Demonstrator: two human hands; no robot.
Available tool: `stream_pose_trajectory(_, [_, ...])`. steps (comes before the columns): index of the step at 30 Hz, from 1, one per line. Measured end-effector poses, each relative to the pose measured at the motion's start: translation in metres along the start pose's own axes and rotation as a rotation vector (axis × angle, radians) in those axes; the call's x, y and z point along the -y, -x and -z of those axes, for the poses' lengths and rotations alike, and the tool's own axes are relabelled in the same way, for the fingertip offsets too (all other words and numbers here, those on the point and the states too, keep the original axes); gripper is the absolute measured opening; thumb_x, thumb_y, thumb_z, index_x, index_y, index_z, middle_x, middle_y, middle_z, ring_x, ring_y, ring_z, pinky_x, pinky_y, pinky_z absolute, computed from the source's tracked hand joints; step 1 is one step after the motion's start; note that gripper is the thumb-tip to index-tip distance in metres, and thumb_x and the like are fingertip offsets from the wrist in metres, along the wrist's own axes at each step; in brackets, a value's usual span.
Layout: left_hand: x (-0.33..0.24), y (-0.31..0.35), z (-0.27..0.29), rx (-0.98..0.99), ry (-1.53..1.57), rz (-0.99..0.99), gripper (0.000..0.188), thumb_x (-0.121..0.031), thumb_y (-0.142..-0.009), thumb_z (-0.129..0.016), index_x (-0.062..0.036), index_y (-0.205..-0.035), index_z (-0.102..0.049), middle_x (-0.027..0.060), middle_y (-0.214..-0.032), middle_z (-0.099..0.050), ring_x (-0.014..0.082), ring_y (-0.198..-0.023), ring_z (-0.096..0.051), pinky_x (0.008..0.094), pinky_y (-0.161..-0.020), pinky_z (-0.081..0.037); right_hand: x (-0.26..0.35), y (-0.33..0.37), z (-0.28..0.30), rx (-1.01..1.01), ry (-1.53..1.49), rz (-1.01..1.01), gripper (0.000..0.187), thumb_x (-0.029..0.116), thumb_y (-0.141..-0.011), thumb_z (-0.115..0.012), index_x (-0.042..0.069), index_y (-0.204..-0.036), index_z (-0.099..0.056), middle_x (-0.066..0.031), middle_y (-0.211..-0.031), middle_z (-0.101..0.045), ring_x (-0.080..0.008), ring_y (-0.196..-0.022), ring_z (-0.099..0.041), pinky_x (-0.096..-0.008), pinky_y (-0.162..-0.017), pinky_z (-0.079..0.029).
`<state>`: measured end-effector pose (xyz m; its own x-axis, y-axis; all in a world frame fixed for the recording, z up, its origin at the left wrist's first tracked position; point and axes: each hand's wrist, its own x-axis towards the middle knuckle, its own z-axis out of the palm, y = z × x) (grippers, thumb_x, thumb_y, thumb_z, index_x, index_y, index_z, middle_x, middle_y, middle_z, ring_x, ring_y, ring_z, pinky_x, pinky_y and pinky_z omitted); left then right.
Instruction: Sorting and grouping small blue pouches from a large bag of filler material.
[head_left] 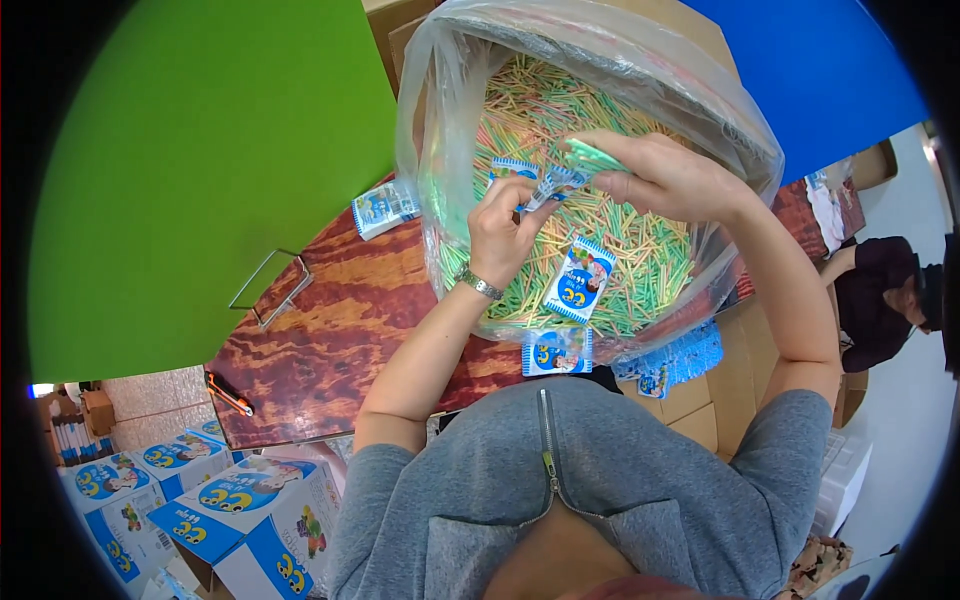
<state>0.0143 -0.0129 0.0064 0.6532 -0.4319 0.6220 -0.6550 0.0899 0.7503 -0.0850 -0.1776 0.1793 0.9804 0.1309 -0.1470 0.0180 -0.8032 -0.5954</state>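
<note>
My left hand [500, 232], with a metal watch band at the wrist, pinches a small blue-and-white packet [557, 186] whose upper end faces my other hand. Between the thumb and fingers of my right hand [672, 178] is a small bunch of pale green candy sticks [592, 156], close to the packet. Below both hands a large clear plastic bag [436, 110] holds a heap of thin green, yellow and pink sticks [640, 245]. One packet [582, 278] lies on the heap; another packet [513, 169] shows behind my left fingers.
A reddish wood-patterned table [330, 340] carries a packet [385, 208] and an orange-black utility knife [230, 394]. Another packet [557, 352] lies by the bag's near edge. Printed cartons [250, 500] stand lower left. Green [220, 150] and blue [830, 70] panels flank the bag. Another person [885, 300] is at right.
</note>
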Motion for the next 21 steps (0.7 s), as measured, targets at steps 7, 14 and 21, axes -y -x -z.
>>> stream_pose_trajectory(7, [-0.003, 0.000, 0.009, 0.037, -0.021, -0.014, 0.025, -0.009, -0.072, -0.082, -0.0012, -0.081, -0.060, 0.0106, -0.093, -0.067, 0.0250, -0.077, -0.066, 0.0335, -0.058, -0.051, 0.008, -0.015, 0.005, 0.065, 0.308, 0.048, 0.052, 0.014, -0.091, -0.060, 0.005, -0.139, -0.042, -0.0250, -0.076, -0.061, -0.0426, -0.070, -0.059, -0.0520, -0.063, -0.043])
stream_pose_trajectory(14, [-0.004, 0.001, 0.013, 0.065, -0.002, -0.063, 0.026, -0.008, -0.071, -0.083, -0.0016, -0.082, -0.061, 0.0117, -0.093, -0.068, 0.0286, -0.087, -0.067, 0.0368, -0.073, -0.055, 0.017, -0.020, 0.012, 0.230, 0.433, 0.032, 0.055, 0.017, -0.090, -0.063, 0.003, -0.138, -0.042, -0.0246, -0.085, -0.065, -0.0427, -0.083, -0.063, -0.0523, -0.072, -0.048])
stream_pose_trajectory(21, [0.004, -0.001, 0.014, 0.056, -0.079, -0.263, 0.023, -0.003, -0.072, -0.081, -0.0023, -0.085, -0.062, 0.0104, -0.097, -0.069, 0.0254, -0.084, -0.069, 0.0312, -0.063, -0.055, 0.029, -0.031, 0.018, 0.459, 0.615, -0.069, 0.057, 0.019, -0.089, -0.065, -0.001, -0.136, -0.039, -0.0248, -0.085, -0.066, -0.0423, -0.085, -0.065, -0.0517, -0.077, -0.049])
